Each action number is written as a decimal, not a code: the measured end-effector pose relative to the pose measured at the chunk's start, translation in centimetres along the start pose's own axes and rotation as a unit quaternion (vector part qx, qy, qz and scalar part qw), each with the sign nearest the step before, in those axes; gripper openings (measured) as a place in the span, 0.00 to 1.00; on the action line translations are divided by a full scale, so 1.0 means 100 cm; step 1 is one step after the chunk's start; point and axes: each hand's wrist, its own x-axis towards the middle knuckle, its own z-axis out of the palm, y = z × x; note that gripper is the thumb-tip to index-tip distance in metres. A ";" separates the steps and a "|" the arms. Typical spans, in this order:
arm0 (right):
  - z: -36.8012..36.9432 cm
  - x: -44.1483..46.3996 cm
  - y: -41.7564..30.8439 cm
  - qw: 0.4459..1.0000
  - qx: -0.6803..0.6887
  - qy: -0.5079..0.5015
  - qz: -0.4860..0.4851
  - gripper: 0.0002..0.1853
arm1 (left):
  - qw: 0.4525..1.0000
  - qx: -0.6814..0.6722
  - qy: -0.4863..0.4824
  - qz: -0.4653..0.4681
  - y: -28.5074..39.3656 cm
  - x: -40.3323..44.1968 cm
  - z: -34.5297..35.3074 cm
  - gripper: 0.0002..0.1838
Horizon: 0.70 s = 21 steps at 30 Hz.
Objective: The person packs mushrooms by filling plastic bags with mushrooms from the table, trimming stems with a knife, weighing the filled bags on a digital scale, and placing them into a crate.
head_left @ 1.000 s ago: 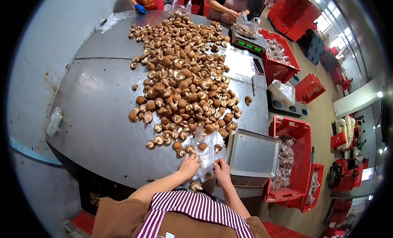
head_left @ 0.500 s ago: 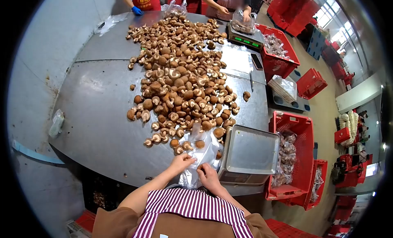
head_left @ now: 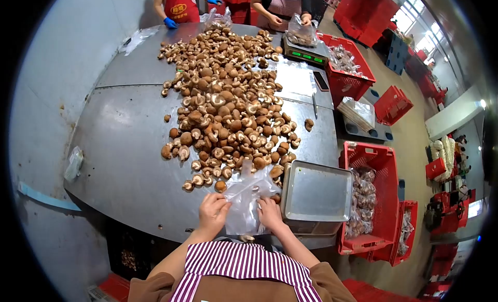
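Note:
A clear plastic bag (head_left: 241, 208) lies spread at the table's near edge, between my two hands. My left hand (head_left: 213, 213) is closed, pinching the bag's left side. On the opposite side my right hand (head_left: 270, 214) has its fingers curled on the bag. Just beyond the bag spreads a large pile of brown shiitake mushrooms (head_left: 223, 115), some caps up and some stems up. A pale mushroom piece (head_left: 247, 238) shows below the bag, close to my apron. Right of my right hand stands a scale with a metal tray (head_left: 318, 192).
Red crates (head_left: 369, 198) with bagged mushrooms stand at the right. Across the table, a co-worker's hands hold a bag (head_left: 302, 32) on another scale (head_left: 306, 54); a second co-worker wears blue gloves (head_left: 170, 23). A phone (head_left: 321, 81) and a pen (head_left: 315, 106) lie on the table.
My hands have moved apart, and the bag between them is spread wider and flatter. Mushrooms that lay by its upper part are gone from there. The far co-worker's bag now stands more upright.

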 end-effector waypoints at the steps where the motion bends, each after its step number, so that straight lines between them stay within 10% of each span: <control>1: -0.002 -0.002 -0.007 1.000 0.005 0.011 0.013 0.17 | 1.000 0.010 0.017 0.002 -0.002 0.004 -0.008 0.03; 5: -0.007 0.000 -0.017 0.990 0.081 0.103 0.043 0.14 | 0.967 -0.120 -0.024 -0.222 -0.034 -0.009 -0.021 0.03; 12: -0.114 0.018 -0.112 0.947 0.143 0.245 -0.149 0.17 | 0.973 -0.135 -0.078 -0.170 -0.030 -0.022 -0.031 0.03; 14: -0.117 0.020 -0.116 0.942 0.140 0.228 -0.202 0.18 | 0.900 -0.352 -0.096 -0.239 -0.032 -0.025 -0.036 0.04; 21: -0.093 0.024 -0.100 0.893 0.377 -0.247 -0.017 0.26 | 0.846 -0.475 -0.075 -0.232 -0.026 0.004 -0.067 0.03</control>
